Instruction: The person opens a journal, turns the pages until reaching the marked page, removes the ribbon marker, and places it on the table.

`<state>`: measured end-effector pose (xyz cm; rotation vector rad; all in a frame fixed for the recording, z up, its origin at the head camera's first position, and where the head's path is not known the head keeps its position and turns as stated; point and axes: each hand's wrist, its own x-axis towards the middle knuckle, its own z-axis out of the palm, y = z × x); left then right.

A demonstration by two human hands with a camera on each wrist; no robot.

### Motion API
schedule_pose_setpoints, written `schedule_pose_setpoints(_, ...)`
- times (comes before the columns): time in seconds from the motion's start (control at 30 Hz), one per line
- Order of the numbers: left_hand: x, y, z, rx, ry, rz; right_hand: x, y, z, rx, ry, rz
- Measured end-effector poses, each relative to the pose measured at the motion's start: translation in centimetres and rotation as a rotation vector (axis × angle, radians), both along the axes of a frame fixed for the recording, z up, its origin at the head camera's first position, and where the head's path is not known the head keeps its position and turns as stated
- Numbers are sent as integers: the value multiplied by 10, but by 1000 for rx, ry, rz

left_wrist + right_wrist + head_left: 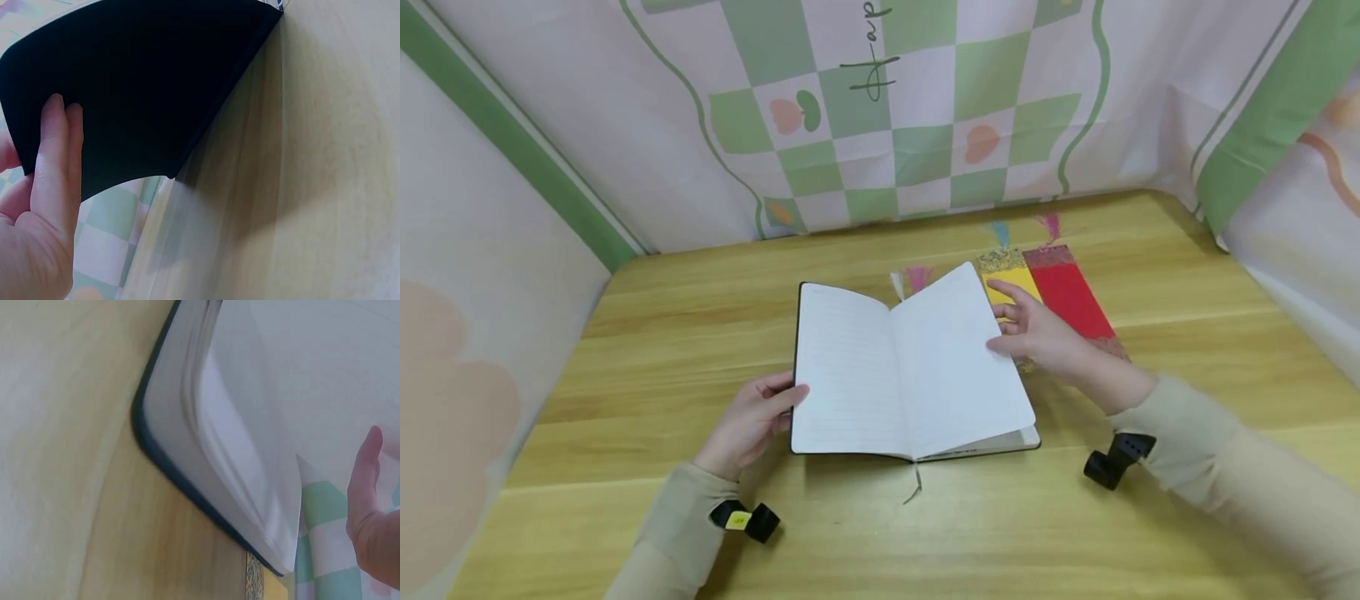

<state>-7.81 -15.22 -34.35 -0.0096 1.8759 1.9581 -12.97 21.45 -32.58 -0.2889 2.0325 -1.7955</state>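
Observation:
An open notebook (850, 375) with a dark cover (144, 87) is held tilted up on its left side. My left hand (756, 421) grips its left edge, thumb on the page and fingers (55, 156) flat against the cover behind. On the right, a raised stack of pages (958, 367) stands up from the back cover. My right hand (1037, 333) is at the right edge of these pages, thumb and fingers spread apart. In the right wrist view its thumb (365, 481) stands beside the page edge. A thin ribbon (917, 483) hangs from the spine.
A yellow bookmark (1011, 279) and a red bookmark (1071, 296) with tassels lie right of the notebook, partly under my right hand. White and pink tassels (917, 277) poke out behind the notebook. A checked cloth (910, 108) hangs at the table's (655, 333) back edge.

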Motion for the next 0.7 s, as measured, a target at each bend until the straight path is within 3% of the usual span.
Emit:
schedule_pose_setpoints(0.2, -1, 1, -1, -3, -5, 2, 5, -6, 2, -240, -7, 124)
schedule_pose_setpoints(0.3, -1, 1, 0, 0, -5, 5, 7, -12, 3, -283, 27, 205)
schedule_pose_setpoints(0.53, 1, 1, 2, 13, 7, 2, 11, -29, 6, -149, 67, 299)
schedule_pose_setpoints(0.7, 2, 1, 3, 24, 4, 4, 17, -48, 5, 31, 179, 362)
